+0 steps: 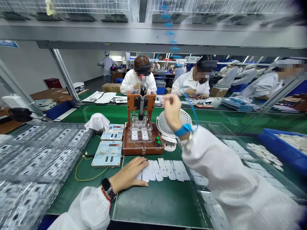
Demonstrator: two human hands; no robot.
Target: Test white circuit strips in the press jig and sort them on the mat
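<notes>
My left hand (129,173) lies flat with its fingers apart, its fingertips touching the left end of a row of thin white plates (164,170) on the green mat. My right hand (173,109) is raised in front of the white fan, to the right of a small brown press (143,148). Its fingers are curled together and partly blurred; whatever they may hold is hidden. A blue wrist strap (183,130) is around that wrist. Two white plates (135,134) sit side by side in the clear fixture under the press's black plunger.
Two counter boxes (107,153) stand left of the press, beside a yellow wire. Clear trays (21,179) of parts fill the left side. A white fan (181,119) stands behind my right arm; a blue bin (287,150) is at far right. Co-workers (139,80) sit opposite.
</notes>
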